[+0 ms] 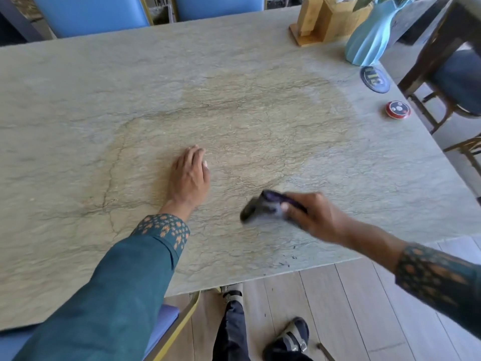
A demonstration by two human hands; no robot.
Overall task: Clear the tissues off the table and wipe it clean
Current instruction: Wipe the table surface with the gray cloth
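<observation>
A large stone-patterned table (78, 126) fills the view. My right hand (312, 217) grips a dark grey and purple cloth (263, 207) pressed flat on the table near its front edge; the cloth is blurred by motion. A darker, damp-looking patch (247, 121) covers the table's middle. My left hand (190, 175) rests palm down on the table left of the cloth, fingers together, holding nothing. No tissues are visible on the table.
At the far right stand a wooden holder (320, 22) and a light blue vase (372, 40). Nearer lie a dark round coaster (374, 79) and a red round call button (397, 109). Blue chairs (88, 14) line the far side; a dark chair (447, 82) stands right.
</observation>
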